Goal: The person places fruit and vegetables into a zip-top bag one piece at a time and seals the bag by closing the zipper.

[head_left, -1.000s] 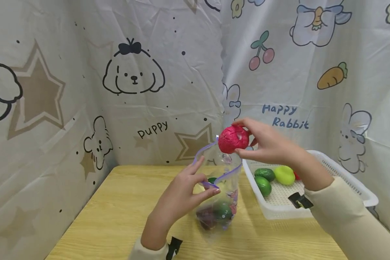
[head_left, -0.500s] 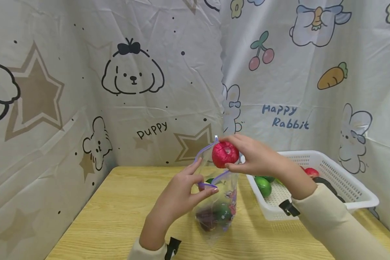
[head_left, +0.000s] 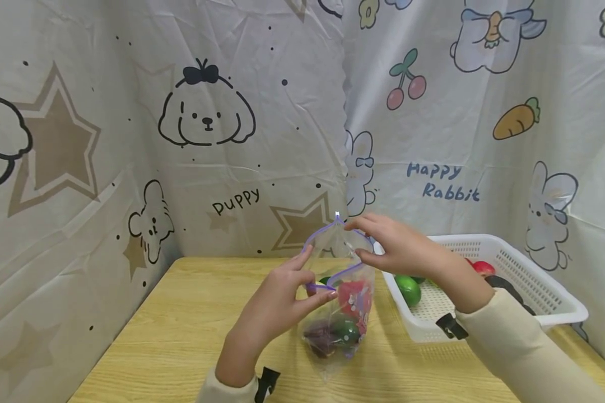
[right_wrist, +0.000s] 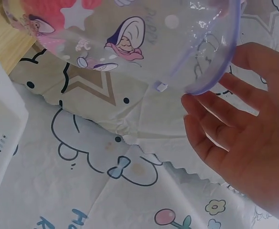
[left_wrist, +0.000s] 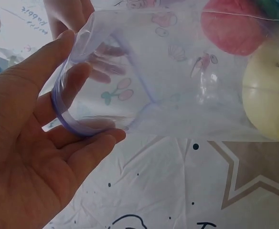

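Observation:
My left hand (head_left: 282,296) holds the near rim of a clear zip bag (left_wrist: 177,114), thumb outside and other fingers inside its purple-edged mouth. The bag stands on the table with its mouth gaping. A crinkled red round fruit (head_left: 354,296) lies inside, above a dark purple one (head_left: 319,338) and a green one (head_left: 345,331). The left wrist view also shows a pale yellow fruit (left_wrist: 271,95) in it. My right hand (head_left: 400,246) hovers at the bag's far right rim, fingers spread and loosely bent, holding nothing. Fingertips come right up to the purple edge in the right wrist view.
A white plastic basket (head_left: 423,331) stands to the right on the wooden table (head_left: 206,302). In it lie a green fruit (head_left: 408,290), a red one (head_left: 484,267) and a dark long item (head_left: 504,286), partly behind the right forearm. Printed cloth (head_left: 282,112) hangs behind.
The right hand has lowered the red fruit into the bag's mouth and let it go; the fruit has dropped inside. The left hand has stayed on the rim.

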`<action>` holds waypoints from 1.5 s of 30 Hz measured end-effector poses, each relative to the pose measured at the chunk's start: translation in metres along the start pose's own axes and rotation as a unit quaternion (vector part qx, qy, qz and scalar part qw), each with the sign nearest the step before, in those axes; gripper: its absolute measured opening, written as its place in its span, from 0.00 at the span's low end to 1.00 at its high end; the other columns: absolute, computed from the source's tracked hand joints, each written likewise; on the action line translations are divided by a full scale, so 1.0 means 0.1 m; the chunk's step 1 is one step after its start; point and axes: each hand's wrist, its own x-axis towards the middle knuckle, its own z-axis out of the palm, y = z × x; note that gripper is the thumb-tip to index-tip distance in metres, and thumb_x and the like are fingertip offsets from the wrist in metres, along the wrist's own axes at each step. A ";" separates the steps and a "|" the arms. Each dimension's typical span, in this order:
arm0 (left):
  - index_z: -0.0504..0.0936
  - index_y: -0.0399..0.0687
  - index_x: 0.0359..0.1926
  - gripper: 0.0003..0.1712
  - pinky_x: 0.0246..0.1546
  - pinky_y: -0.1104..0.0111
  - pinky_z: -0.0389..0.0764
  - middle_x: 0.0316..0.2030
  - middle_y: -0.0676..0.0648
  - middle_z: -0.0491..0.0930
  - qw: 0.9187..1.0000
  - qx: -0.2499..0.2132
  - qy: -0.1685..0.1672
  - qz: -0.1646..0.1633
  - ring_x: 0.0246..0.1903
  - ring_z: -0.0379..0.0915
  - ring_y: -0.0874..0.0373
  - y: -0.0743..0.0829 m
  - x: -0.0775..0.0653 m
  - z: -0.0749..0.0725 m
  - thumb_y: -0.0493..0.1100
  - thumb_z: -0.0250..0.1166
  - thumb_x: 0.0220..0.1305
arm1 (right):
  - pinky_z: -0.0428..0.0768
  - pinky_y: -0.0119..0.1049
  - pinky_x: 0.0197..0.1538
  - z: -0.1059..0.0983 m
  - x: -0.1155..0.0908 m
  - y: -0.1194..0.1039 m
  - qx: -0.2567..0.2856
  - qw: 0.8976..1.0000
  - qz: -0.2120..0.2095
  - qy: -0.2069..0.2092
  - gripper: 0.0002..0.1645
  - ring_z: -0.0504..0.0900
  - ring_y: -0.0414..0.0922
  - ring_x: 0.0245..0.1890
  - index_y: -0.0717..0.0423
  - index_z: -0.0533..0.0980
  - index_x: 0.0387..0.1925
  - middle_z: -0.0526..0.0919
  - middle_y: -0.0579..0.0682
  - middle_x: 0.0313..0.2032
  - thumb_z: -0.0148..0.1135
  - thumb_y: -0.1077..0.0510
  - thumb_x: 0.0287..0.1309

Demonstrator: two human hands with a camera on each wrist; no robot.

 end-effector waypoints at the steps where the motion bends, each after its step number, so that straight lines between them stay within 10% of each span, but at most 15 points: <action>1: 0.78 0.57 0.19 0.18 0.29 0.69 0.77 0.66 0.39 0.64 1.000 0.000 0.000 -0.001 0.36 0.76 0.58 0.00 0.00 0.00 0.62 0.63 0.54 | 0.81 0.47 0.48 0.01 -0.01 0.01 0.005 1.000 0.004 0.000 0.24 0.77 0.47 0.46 0.52 0.71 0.54 0.78 0.53 0.51 0.61 0.56 0.55; 13: 0.77 0.56 0.18 0.19 0.35 0.66 0.78 0.66 0.38 0.65 1.000 0.000 0.009 -0.001 0.57 0.70 0.50 -0.02 0.00 0.00 0.62 0.64 0.53 | 0.81 0.51 0.47 0.16 -0.31 0.31 0.048 0.996 0.063 0.026 0.16 0.78 0.47 0.43 0.57 0.71 0.53 0.79 0.57 0.50 0.51 0.60 0.64; 19: 0.76 0.57 0.17 0.20 0.37 0.65 0.77 0.66 0.39 0.65 1.000 0.004 0.007 -0.010 0.59 0.67 0.50 -0.01 0.01 0.02 0.63 0.64 0.53 | 0.80 0.57 0.50 0.38 -0.63 0.57 0.067 0.986 0.151 -0.025 0.23 0.78 0.54 0.47 0.61 0.67 0.56 0.76 0.63 0.54 0.56 0.58 0.61; 30: 0.76 0.56 0.17 0.19 0.41 0.62 0.77 0.65 0.39 0.66 1.000 -0.003 0.008 -0.011 0.61 0.65 0.50 -0.01 0.00 0.00 0.62 0.64 0.52 | 0.74 0.62 0.53 0.80 -0.95 1.00 0.055 0.972 0.179 -0.145 0.36 0.73 0.63 0.50 0.74 0.63 0.57 0.74 0.74 0.50 0.63 0.57 0.52; 45: 0.75 0.56 0.17 0.20 0.42 0.63 0.78 0.67 0.43 0.66 1.000 -0.002 0.009 -0.016 0.62 0.63 0.52 -0.02 0.01 0.00 0.62 0.64 0.52 | 0.70 0.65 0.56 1.05 -0.98 1.15 0.075 0.949 0.214 -0.220 0.35 0.71 0.64 0.55 0.61 0.68 0.58 0.73 0.70 0.54 0.65 0.55 0.48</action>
